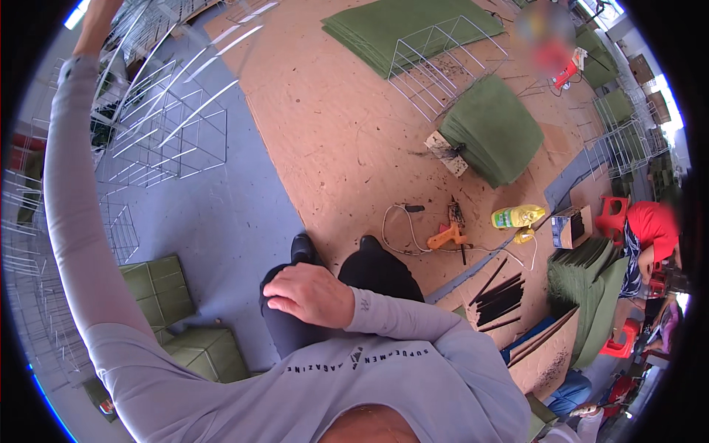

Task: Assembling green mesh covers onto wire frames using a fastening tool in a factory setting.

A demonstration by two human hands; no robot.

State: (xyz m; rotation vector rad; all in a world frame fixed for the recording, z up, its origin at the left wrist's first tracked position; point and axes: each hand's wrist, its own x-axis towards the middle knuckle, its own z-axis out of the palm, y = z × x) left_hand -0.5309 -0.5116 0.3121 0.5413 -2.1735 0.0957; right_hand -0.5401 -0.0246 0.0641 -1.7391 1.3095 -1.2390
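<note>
My left arm reaches far up along the left side, and my left hand (97,23) runs out of the picture at the top; its fingers are hidden. Beside it, a white wire frame (193,70) shows as blurred, slanting rods, and I cannot make out whether the hand grips it. My right hand (314,295) lies over my bent knee, fingers loosely laid on the dark trousers, holding nothing. Beyond my shoes, an orange glue gun (447,236) with a white cord rests on the brown board (325,133).
Stacks of green sheets (496,129) lie ahead, one beside an upright wire frame (443,63). A yellow bottle (518,216) and black strips (500,301) are to the right. Green boxes (207,353) stand at lower left. Other people, one in a red shirt (651,225), sit at the right.
</note>
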